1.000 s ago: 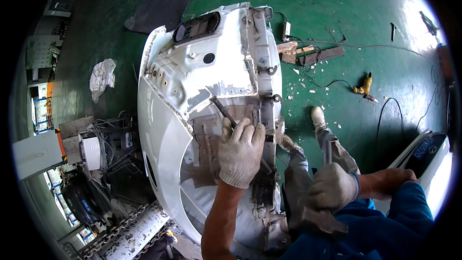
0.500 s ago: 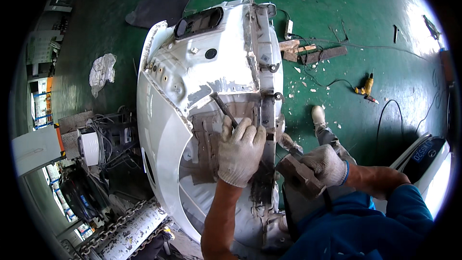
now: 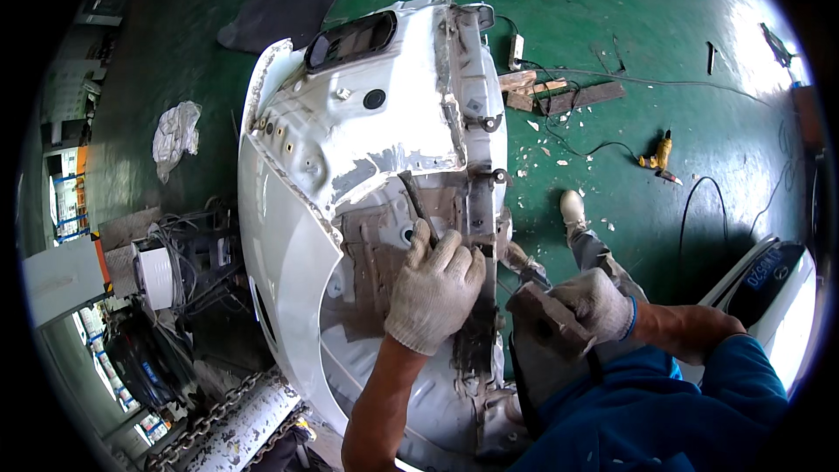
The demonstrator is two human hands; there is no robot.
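A large white car body section (image 3: 393, 135) lies before me, with a ragged, paint-stripped seam across its middle. In a knitted glove, my left hand (image 3: 435, 290) is closed round a dark metal chisel (image 3: 414, 197), whose far end meets the torn edge of that seam. My right hand (image 3: 594, 304), also gloved, grips a hammer just right of the body section. The heavy, worn hammer head (image 3: 549, 322) is held apart from the chisel; most of the handle is hidden by the glove.
A yellow power tool (image 3: 661, 154) lies on the green floor at right. Near the panel are wooden blocks (image 3: 546, 92), a white power strip (image 3: 516, 52), cables and scattered chips. At lower left, a chain (image 3: 205, 419) runs along a white beam. A crumpled cloth (image 3: 176, 138) lies left.
The chisel's far end has shifted right along the seam and the tool stands at a changed slant. My right hand and the hammer have barely moved; the whole view has slid slightly.
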